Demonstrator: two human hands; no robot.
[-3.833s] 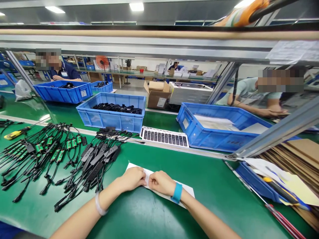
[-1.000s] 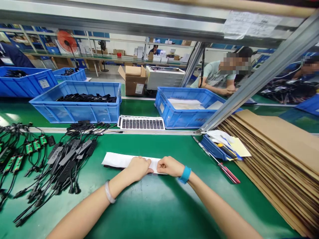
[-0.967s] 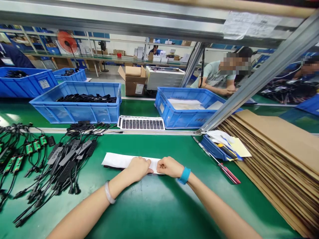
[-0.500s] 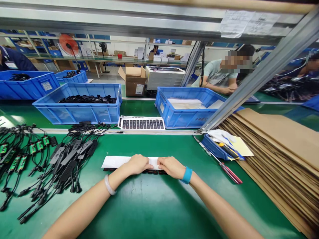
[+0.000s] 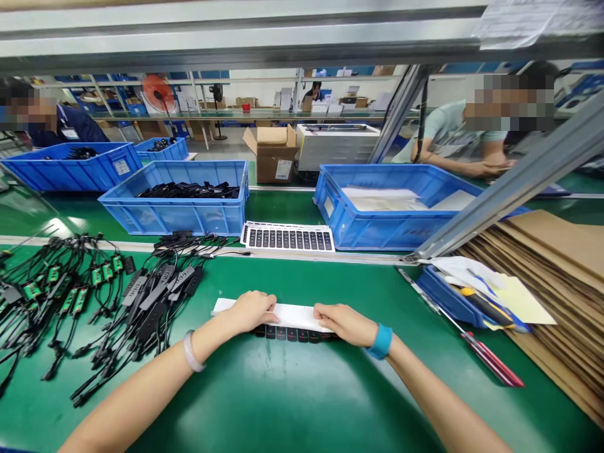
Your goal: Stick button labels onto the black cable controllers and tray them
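My left hand (image 5: 252, 311) is closed on the left part of a white sheet (image 5: 295, 316), its thumb and fingers pressed together at the edge. My right hand (image 5: 348, 323) pinches the same sheet toward its right end. The sheet lies in a long narrow band across the green table in front of me. Along its near edge shows a row of black rectangular pieces (image 5: 292, 335) with reddish marks. Whether these pieces are stuck to the sheet I cannot tell. Beyond it lie white sheets with rows of black rectangles (image 5: 289, 238).
Left are cabled black controllers (image 5: 155, 302) and green circuit boards (image 5: 70, 299). Blue bins (image 5: 174, 211) (image 5: 391, 229) stand behind. At right lie a red-handled screwdriver (image 5: 493, 358), a blue tray (image 5: 448, 299) and stacked cardboard (image 5: 533, 277). A metal post (image 5: 514, 170) slants there. Co-workers sit beyond.
My hands have moved farther apart along the white sheet, and more of the black pieces shows between them. The view has turned left, so the surroundings sit farther right.
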